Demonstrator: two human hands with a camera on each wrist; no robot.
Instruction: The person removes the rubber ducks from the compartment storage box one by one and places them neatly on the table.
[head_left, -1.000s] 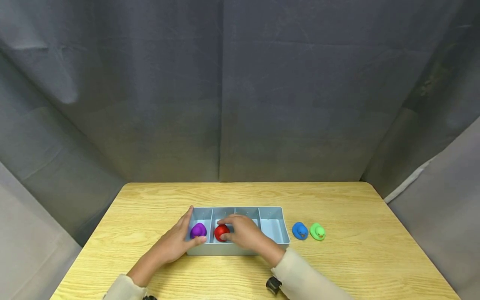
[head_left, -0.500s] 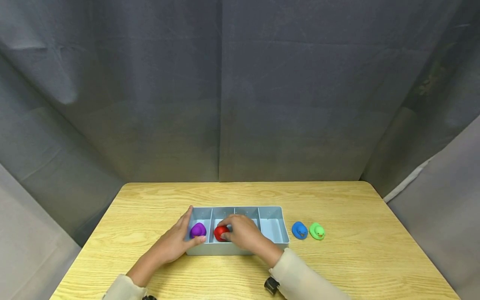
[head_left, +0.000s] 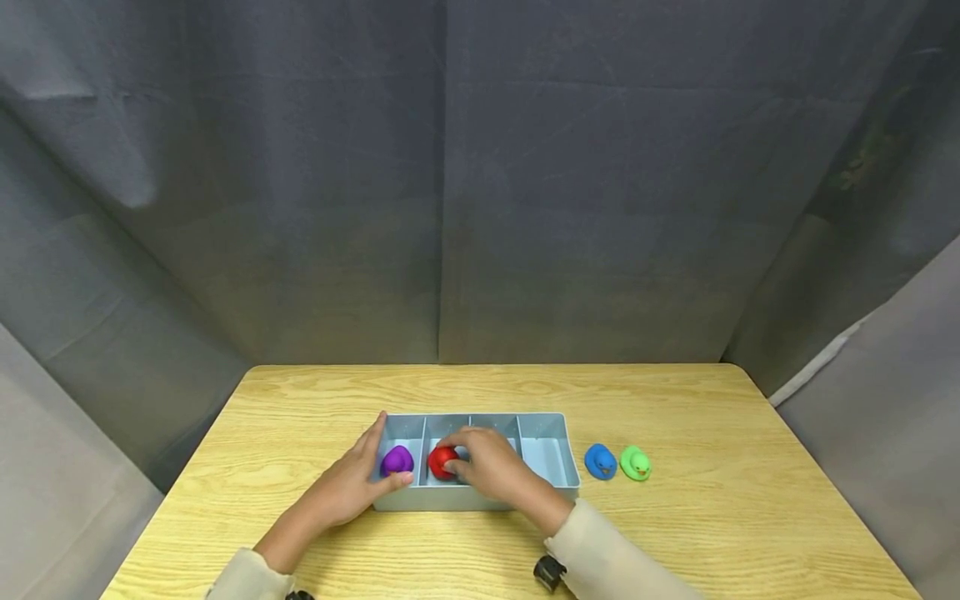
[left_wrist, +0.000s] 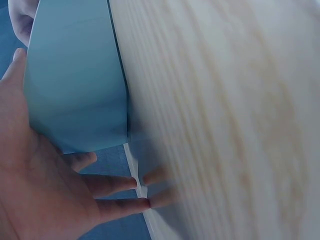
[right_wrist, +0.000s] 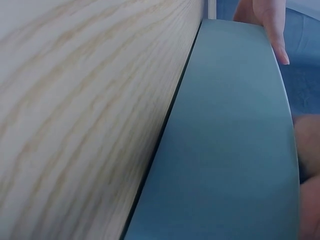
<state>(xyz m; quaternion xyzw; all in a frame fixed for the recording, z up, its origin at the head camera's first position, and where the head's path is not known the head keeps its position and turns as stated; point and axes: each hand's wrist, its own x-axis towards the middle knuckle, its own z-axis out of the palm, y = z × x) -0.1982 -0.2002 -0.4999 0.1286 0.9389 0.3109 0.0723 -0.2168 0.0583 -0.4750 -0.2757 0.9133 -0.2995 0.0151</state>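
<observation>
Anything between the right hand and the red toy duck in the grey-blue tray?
Nothing visible: the right hand pinches the red, rounded, rubbery-looking toy duck directly, inside the grey-blue, rectangular, plastic-looking tray. The leftmost divider stands between that duck and the purple, rounded toy duck, not the hand.

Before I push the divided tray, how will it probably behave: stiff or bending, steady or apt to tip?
The divided tray looks stiff: its walls stand straight. Low and long on the table, it would likely slide rather than tip. The purple toy inside has spare room and might shift.
</observation>
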